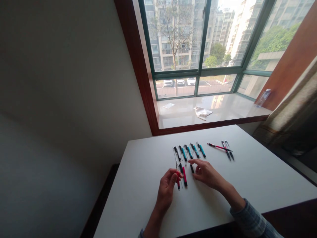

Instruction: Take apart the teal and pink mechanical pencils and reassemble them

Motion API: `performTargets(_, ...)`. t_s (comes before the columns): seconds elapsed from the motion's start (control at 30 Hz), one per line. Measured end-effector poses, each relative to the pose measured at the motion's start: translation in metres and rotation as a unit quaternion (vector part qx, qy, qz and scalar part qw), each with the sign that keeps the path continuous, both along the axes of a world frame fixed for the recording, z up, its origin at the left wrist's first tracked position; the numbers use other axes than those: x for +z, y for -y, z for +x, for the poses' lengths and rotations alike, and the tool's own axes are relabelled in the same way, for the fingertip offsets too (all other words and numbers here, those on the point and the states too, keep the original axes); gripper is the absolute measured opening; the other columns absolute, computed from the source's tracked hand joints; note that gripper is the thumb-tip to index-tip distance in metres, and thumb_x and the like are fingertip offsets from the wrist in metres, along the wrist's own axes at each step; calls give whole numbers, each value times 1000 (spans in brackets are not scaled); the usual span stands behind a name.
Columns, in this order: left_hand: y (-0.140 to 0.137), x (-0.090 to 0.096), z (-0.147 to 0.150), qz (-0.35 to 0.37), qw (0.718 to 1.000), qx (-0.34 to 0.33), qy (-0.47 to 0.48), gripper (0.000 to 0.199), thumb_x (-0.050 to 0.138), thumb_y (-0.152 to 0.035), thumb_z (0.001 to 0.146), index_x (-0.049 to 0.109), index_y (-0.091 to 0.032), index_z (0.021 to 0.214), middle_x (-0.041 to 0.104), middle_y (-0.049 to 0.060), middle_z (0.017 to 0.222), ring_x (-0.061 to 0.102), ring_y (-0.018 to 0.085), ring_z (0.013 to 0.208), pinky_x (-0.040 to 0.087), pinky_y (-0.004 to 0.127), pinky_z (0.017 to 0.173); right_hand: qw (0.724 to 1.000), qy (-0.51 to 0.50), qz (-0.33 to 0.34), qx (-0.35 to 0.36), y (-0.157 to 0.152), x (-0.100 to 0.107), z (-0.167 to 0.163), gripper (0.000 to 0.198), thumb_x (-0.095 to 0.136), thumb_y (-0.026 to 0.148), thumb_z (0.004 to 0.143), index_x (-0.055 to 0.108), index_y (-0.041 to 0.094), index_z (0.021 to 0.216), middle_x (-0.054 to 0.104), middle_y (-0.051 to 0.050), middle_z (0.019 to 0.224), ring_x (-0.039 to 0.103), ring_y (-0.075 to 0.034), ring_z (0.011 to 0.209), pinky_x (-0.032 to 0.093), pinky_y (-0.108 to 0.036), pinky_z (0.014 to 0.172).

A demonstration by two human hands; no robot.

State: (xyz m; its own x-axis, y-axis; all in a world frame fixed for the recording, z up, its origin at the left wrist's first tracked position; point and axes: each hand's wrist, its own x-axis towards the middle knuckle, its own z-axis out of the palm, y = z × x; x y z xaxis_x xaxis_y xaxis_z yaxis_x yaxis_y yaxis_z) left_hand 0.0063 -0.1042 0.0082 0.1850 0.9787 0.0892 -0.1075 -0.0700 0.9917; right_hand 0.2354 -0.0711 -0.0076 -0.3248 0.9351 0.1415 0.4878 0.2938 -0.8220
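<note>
Red plastic, by the look of it, makes up most of the pen (178,182) pinched between thumb and forefinger of the left hand (167,188), held over the white table (128,205). Take that pen as the middle of a clock, twelve toward the window (178,39). The right hand (204,172) is at about three, its fingers spread and bent, near a short black piece (192,169); whether they touch it, I cannot tell.

The likeliest trouble, I judge, is a loose part getting away. The black piece looks rounded, so a brush from a right fingertip could roll it. A tiny bit (186,164) at one o'clock could be swept aside by the right forefinger, which reaches out close to it. If the left pinch loosened, the pen could drop onto the thin parts beneath. With the row of blue and black pens (194,150) close at one o'clock, stray parts could get mixed up.

As for looks, the pen is slim, its lower end dark, its middle partly hidden by fingers. A thin rod shows above the grip; whether it belongs to the pen is unclear. Just beside, at two o'clock, a thicker red tube (184,177) with a black end lies on the table.
</note>
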Motion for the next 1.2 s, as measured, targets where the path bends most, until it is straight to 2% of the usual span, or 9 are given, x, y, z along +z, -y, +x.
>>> performTargets(0.37, 0, 0, -1, -8, 1000, 3, -7, 32, 60, -48, 95, 66, -17, 90, 68, 6, 86, 59, 21, 83, 48, 33, 80, 1000, 9, 19, -9, -10, -1, -12, 65, 69, 20, 82, 53, 29, 145, 70, -6, 120, 65, -19, 80, 57, -35, 75)
performTargets(0.63, -1, -1, -2, -8, 1000, 8, -4, 30, 62, -47, 95, 67, -17, 92, 68, 6, 86, 59, 20, 81, 49, 32, 79, 1000, 16, 15, -7, -9, 4, -13, 52, 70, 20, 82, 64, 29, 133, 70, -5, 122, 64, -18, 78, 55, -35, 76)
performTargets(0.73, -1, -1, -2, -9, 1000, 7, -7, 31, 61, -48, 95, 66, -17, 92, 67, 6, 86, 59, 20, 83, 48, 32, 80, 999, -5, 25, -31, -7, 6, -13, 43, 72, 23, 83, 68, 26, 126, 72, -5, 116, 64, -19, 79, 54, -34, 75)
performTargets(0.87, 0, 1, -2, -8, 1000, 11, -17, 31, 59, -47, 96, 65, -18, 90, 64, 3, 81, 58, 18, 80, 46, 30, 80, 993, -97, 9, -72, 4, 12, -24, 20, 69, 35, 90, 77, 21, 101, 75, -6, 94, 64, -19, 75, 53, -32, 69)
performTargets(0.97, 1, 2, -1, -4, 1000, -2, -30, 31, 60, -48, 96, 65, -18, 89, 60, 2, 77, 55, 17, 76, 45, 28, 75, 975, -214, -48, -35, 17, 18, -44, 23, 71, 41, 89, 79, 20, 93, 75, -6, 86, 67, -21, 77, 54, -32, 72)
performTargets(1.07, 2, -1, 1, -6, 999, -27, -40, 30, 60, -47, 96, 65, -17, 91, 58, 1, 78, 53, 16, 73, 43, 26, 71, 940, -326, -101, -14, 26, 20, -64, 24, 74, 41, 87, 78, 19, 92, 73, -5, 80, 68, -21, 74, 55, -31, 70)
performTargets(1.13, 4, -3, 1, -4, 998, -39, -48, 28, 59, -45, 97, 64, -18, 93, 59, 2, 81, 52, 16, 74, 43, 26, 71, 923, -365, -120, -24, 28, 19, -71, 24, 76, 41, 85, 77, 18, 88, 72, -4, 76, 66, -19, 68, 54, -30, 67)
performTargets(1.2, 5, -5, 2, 5, 997, -43, -60, 27, 57, -44, 98, 63, -18, 94, 58, 2, 82, 52, 16, 75, 43, 27, 72, 917, -376, -123, -45, 27, 19, -73, 24, 78, 41, 83, 76, 17, 84, 72, -4, 77, 66, -19, 69, 54, -30, 68)
